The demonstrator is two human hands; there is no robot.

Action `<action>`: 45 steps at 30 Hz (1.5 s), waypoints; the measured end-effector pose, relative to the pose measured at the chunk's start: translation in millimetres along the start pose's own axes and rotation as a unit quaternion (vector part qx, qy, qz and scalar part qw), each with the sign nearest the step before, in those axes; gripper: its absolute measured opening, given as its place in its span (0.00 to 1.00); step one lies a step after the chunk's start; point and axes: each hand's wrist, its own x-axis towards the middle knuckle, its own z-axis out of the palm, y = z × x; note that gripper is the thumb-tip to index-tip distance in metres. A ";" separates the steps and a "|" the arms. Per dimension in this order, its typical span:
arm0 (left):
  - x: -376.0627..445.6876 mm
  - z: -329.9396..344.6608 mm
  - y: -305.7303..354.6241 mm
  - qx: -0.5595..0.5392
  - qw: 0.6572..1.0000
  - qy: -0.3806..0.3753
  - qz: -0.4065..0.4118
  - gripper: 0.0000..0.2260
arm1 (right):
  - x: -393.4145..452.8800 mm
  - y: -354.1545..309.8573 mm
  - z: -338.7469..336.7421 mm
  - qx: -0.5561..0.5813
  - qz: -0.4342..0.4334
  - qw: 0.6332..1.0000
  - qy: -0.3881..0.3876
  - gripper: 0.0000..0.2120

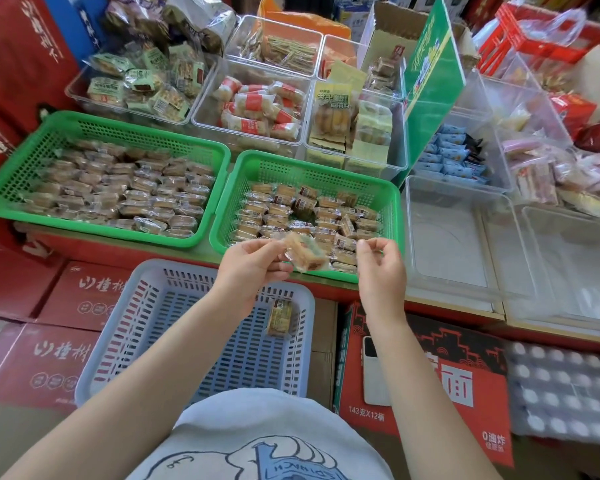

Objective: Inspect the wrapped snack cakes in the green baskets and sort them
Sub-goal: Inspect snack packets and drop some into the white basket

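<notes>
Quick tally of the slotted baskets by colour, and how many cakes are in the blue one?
Green baskets: 2, the left green basket and the right green basket
Blue basket: 1
Total baskets: 3
Wrapped cake in the blue basket: 1

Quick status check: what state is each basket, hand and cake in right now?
Left green basket: nearly full of wrapped cakes.
Right green basket: partly filled.
Blue basket: holds one sorted cake.
Left hand: gripping held cake.
Right hand: fingers curled, apparently pinching the wrapper's edge.
</notes>
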 end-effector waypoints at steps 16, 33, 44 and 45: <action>-1.3 0.2 -6.4 0.023 0.998 -0.038 0.040 0.04 | -16.0 -2.5 32.8 -0.039 -0.035 0.982 -0.183 0.14; 42.4 12.5 9.4 -0.012 1.000 0.007 -0.010 0.13 | 22.0 -2.6 40.1 -0.098 -0.167 0.962 -0.191 0.13; 124.8 -0.9 14.1 0.041 0.993 -0.108 -0.022 0.15 | 117.6 1.7 55.6 -0.114 -0.010 0.978 -0.174 0.11; 133.8 -0.8 12.0 0.049 0.991 -0.118 -0.027 0.15 | 128.1 2.8 58.1 -0.101 0.029 0.969 -0.223 0.13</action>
